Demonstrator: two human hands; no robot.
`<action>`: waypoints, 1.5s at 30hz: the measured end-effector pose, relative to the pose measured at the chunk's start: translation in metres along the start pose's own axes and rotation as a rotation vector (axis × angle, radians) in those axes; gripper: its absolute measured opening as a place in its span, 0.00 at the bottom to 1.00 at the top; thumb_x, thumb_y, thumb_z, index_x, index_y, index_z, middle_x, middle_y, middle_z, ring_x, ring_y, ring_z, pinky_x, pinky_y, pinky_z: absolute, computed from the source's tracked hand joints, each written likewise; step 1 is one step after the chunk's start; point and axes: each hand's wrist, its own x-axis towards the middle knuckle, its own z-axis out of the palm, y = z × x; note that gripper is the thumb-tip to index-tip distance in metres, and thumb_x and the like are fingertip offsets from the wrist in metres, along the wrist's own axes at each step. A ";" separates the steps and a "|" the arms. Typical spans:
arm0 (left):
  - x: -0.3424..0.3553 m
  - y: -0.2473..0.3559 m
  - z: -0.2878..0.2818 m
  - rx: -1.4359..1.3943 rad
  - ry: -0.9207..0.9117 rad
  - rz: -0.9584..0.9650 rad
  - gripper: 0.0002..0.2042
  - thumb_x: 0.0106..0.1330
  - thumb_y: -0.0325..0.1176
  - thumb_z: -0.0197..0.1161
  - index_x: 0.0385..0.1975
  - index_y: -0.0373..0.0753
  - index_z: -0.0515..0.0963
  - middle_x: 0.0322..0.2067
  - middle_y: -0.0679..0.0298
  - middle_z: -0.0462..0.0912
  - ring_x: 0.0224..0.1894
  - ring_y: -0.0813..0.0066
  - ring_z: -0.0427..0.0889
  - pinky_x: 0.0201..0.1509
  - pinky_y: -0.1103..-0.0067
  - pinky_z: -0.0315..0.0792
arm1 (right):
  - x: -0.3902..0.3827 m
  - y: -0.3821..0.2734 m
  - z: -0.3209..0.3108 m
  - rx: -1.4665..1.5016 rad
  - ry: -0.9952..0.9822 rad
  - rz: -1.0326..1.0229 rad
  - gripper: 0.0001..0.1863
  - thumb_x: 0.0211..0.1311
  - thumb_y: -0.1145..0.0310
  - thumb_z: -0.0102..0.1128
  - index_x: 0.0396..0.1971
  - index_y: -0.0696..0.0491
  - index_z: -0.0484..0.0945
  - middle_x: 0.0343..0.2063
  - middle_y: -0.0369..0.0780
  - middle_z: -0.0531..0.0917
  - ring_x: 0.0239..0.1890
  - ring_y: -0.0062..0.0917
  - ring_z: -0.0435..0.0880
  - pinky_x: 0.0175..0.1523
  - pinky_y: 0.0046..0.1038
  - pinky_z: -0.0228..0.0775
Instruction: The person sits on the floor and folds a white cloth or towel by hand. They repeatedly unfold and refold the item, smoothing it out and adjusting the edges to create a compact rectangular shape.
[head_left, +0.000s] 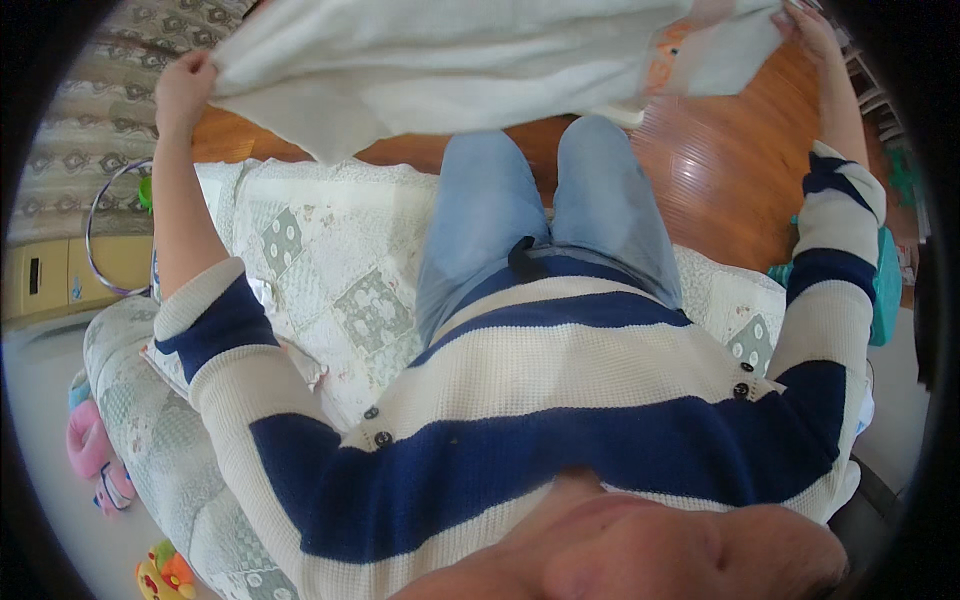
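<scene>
A white towel (450, 75) is stretched wide above my knees, its upper part cut off by the top of the view. A pale band with an orange motif crosses it near the right end. My left hand (186, 88) is closed on the towel's left edge, fingers pinched together. At the far right, my right hand (812, 32) grips the other end, its fingers partly cut off by the view's edge. Between the hands the cloth sags in soft folds, and one corner hangs down toward the left.
I sit on a patchwork-quilted seat (345, 235), legs in blue jeans (490, 190). Beyond lies a brown wooden floor (720, 180). Patterned curtains (110, 110), a hoop (92, 235) and a yellow cabinet (45, 275) are at left. Soft toys (90, 440) lie lower left; a teal object (884, 290) stands right.
</scene>
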 end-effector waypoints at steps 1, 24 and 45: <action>0.001 0.011 0.004 0.021 -0.046 -0.026 0.17 0.58 0.43 0.57 0.46 0.49 0.82 0.41 0.59 0.85 0.46 0.58 0.83 0.50 0.69 0.74 | 0.002 0.007 0.018 0.160 -0.046 -0.028 0.23 0.63 0.53 0.54 0.53 0.51 0.77 0.55 0.41 0.78 0.56 0.29 0.77 0.56 0.31 0.70; -0.494 0.085 0.097 -0.373 0.168 -0.250 0.10 0.51 0.13 0.55 0.30 0.34 0.78 0.34 0.56 0.80 0.39 0.61 0.79 0.44 0.73 0.74 | -0.412 0.014 0.194 1.339 -0.277 0.613 0.21 0.66 0.75 0.51 0.59 0.58 0.68 0.54 0.40 0.75 0.54 0.27 0.76 0.57 0.29 0.71; -0.447 0.059 0.135 -1.428 -0.968 -1.424 0.24 0.65 0.44 0.60 0.56 0.37 0.70 0.45 0.61 0.81 0.44 0.66 0.81 0.47 0.68 0.76 | -0.421 -0.018 0.262 1.927 -0.807 1.226 0.17 0.68 0.54 0.55 0.45 0.51 0.76 0.40 0.35 0.83 0.43 0.20 0.80 0.47 0.22 0.75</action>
